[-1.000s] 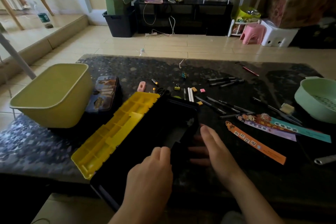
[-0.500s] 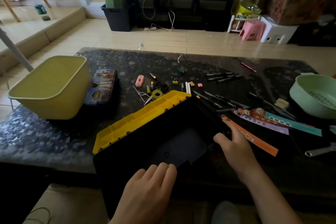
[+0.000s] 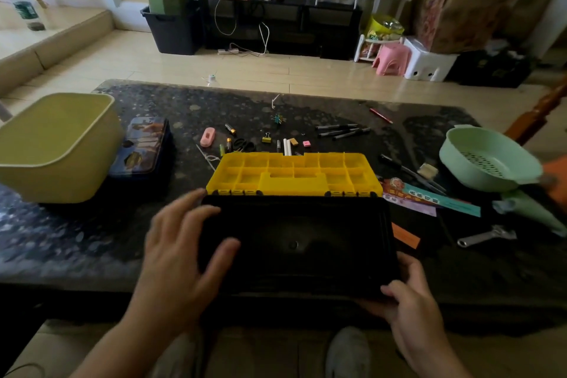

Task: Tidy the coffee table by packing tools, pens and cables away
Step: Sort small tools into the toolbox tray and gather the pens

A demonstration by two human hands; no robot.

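Toolbox of black plastic [image 3: 294, 242], yellow lid [image 3: 291, 173] raised: right hand [image 3: 409, 301] clamps its near right corner; left hand [image 3: 178, 252], fingers [image 3: 187, 202] spread apart, at its left end.

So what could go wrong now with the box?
1. The box sits right at the near edge of the table, and only the right hand grips it, so it might slip off.
2. The open lid stands just in front of the scissors. If it tips flat, it could land on them.
3. The orange strip pokes out from under the box and may crease.
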